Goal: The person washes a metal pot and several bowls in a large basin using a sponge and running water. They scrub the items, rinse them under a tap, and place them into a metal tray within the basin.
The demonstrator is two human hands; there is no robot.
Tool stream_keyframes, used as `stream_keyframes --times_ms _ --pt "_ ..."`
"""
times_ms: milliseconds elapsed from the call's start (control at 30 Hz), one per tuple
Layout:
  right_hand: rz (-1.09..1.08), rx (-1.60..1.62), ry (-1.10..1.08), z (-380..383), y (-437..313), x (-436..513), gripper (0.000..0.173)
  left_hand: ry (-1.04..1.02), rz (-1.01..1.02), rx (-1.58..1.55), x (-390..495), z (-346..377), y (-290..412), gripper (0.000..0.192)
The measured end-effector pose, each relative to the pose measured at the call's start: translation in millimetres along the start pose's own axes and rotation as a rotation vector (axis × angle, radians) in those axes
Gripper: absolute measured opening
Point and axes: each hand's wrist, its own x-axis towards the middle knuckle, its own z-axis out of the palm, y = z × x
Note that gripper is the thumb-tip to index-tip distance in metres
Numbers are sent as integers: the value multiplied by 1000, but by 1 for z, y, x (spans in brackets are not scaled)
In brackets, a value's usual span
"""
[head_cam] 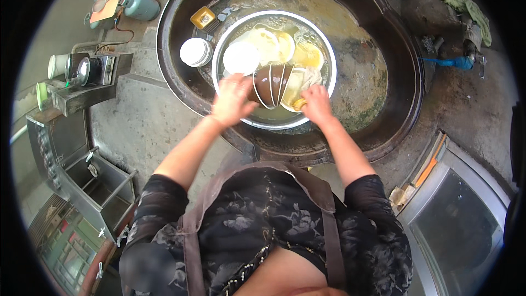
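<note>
A round metal basin [332, 65] of cloudy water sits inside a large dark pan [404, 90]. White bowls or plates [240, 58] and several yellowish dishes [310, 55] lie in the basin, beside brown bowls with pale rims [269, 84]. My left hand [234, 100], blurred, is at the basin's near left, over the edge of the brown bowls, with fingers spread. My right hand [316, 105] grips a pale wet cloth [312, 78] over a light dish at the near right; something yellow shows by its fingers.
Left of the basin, stacked white bowls [196, 52] and stacked yellow square dishes [204, 18] stand in the pan. A tap [478, 59] with blue material and a green cloth [466, 8] is at right. A gas cylinder [141, 7] and metal frame [102, 189] are at left.
</note>
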Motion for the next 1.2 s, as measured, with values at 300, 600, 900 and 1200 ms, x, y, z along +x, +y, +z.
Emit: stream_keyframes --times_ms 300,600,900,1200 --pt "133 -78 -216 40 -27 10 62 -260 -199 192 86 62 40 76" --pt "341 922 -253 35 -16 20 43 -819 -203 153 195 70 29 54" --pt "508 744 258 17 -4 36 53 -207 -125 150 71 46 45 58" --pt "567 973 44 25 -8 55 34 -331 -18 -11 145 64 17 41"
